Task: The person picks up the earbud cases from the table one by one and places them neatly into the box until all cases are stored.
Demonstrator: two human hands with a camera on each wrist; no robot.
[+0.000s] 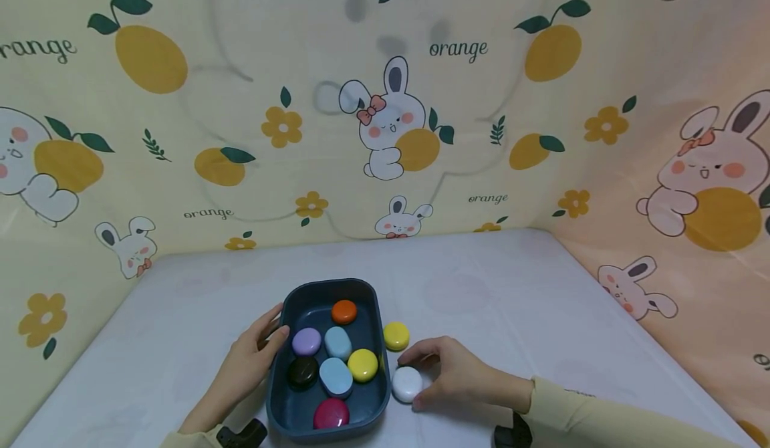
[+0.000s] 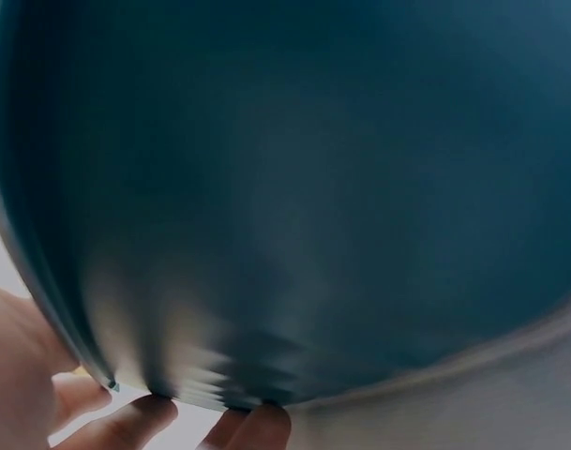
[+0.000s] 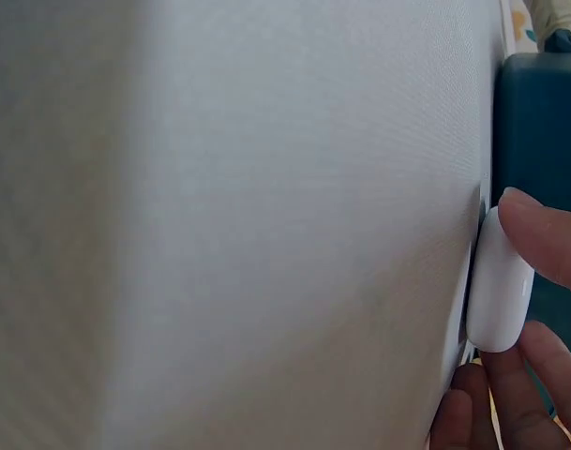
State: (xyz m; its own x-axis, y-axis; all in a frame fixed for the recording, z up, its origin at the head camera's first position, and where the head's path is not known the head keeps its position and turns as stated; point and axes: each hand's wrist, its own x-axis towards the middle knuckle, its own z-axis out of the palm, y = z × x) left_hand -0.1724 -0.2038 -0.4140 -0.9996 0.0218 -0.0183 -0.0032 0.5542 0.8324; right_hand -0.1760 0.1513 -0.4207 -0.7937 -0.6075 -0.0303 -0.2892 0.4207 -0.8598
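A dark blue rectangular tray (image 1: 331, 432) stands on the table, with glossy rounded pieces inside: orange (image 1: 344, 311), purple (image 1: 306, 342), black (image 1: 303, 372), yellow (image 1: 363, 365), dark pink (image 1: 331, 413) and two light blue ones (image 1: 338, 342). My left hand (image 1: 248, 361) grips its left side, thumb at the rim; in the left wrist view the fingertips (image 2: 266, 427) meet the tray's wall (image 2: 313, 234). Just right of the tray, my right hand (image 1: 452, 372) pinches a smooth white piece (image 1: 407, 384) between thumb and fingers. In the right wrist view this white piece (image 3: 501, 286) stands on edge-like against the tabletop.
Another yellow piece (image 1: 396, 336) lies on the table close to the tray's right wall, beyond the white one. White cloth covers the table (image 1: 511, 307). A curtain (image 1: 325, 47) printed with rabbits and oranges rises behind and along both sides.
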